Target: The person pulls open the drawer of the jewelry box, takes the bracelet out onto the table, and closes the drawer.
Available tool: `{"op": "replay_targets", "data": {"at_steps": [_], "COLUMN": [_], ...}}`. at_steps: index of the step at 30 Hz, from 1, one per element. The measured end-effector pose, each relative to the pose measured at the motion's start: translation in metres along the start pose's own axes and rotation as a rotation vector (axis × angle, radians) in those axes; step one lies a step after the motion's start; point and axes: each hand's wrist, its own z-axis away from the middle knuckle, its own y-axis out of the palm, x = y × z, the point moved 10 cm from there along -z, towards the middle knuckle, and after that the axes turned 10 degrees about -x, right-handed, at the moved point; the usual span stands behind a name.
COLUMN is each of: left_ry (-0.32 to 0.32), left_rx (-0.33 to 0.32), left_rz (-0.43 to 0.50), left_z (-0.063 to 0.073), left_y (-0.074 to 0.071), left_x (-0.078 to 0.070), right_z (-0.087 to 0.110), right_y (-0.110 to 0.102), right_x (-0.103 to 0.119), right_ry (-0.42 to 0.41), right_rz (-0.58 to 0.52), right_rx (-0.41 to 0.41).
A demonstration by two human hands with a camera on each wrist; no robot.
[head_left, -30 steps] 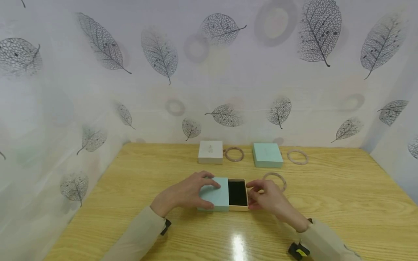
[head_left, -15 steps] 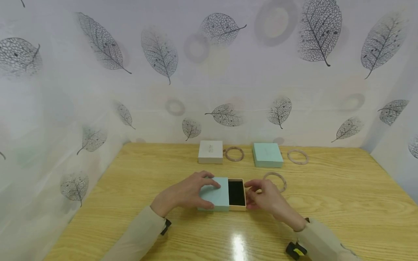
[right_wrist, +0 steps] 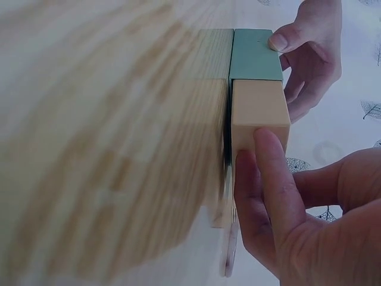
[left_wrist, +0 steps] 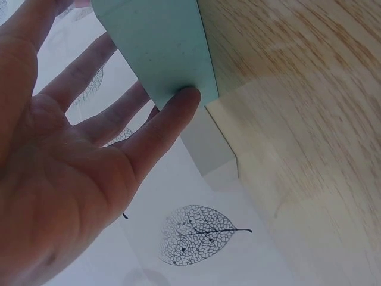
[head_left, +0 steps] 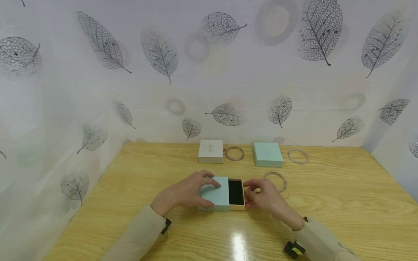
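Observation:
A light blue box sleeve [head_left: 220, 198] lies on the table, gripped by my left hand [head_left: 183, 192] with the thumb on its near side and the other fingers over its top and far side. From the sleeve's right end sticks out part of its cream inner tray [head_left: 241, 207], lined in black. My right hand [head_left: 269, 199] touches the tray's outer end; in the right wrist view its fingertips [right_wrist: 266, 140] press on that end face. Beyond the right hand lies a pale bangle [head_left: 284, 181], partly hidden by it.
Along the back of the wooden table [head_left: 137, 174] stand a white box [head_left: 210, 156] and a mint green box [head_left: 267, 155]. To the right of each lies a bangle, one brownish [head_left: 243, 154] and one pale pink [head_left: 307, 156]. A leaf-patterned cloth [head_left: 156, 119] rises behind.
My right hand has moved a little left, and the tray has slid further into the sleeve, so less of the black lining shows. The left hand and the sleeve have kept their place.

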Motion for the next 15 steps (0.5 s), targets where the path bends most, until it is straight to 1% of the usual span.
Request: {"op": "replay_targets", "data": {"at_steps": [15], "left_ry": [0.002], "left_rx": [0.002], "left_rz": [0.0], "left_z": [0.0003], "left_y": [0.0], "left_x": [0.0], "right_z": [-0.0014], "right_y": [0.004], "right_x": [-0.0005], "right_ry": [0.011], "right_rz": [-0.03], "right_rx": [0.007]}}
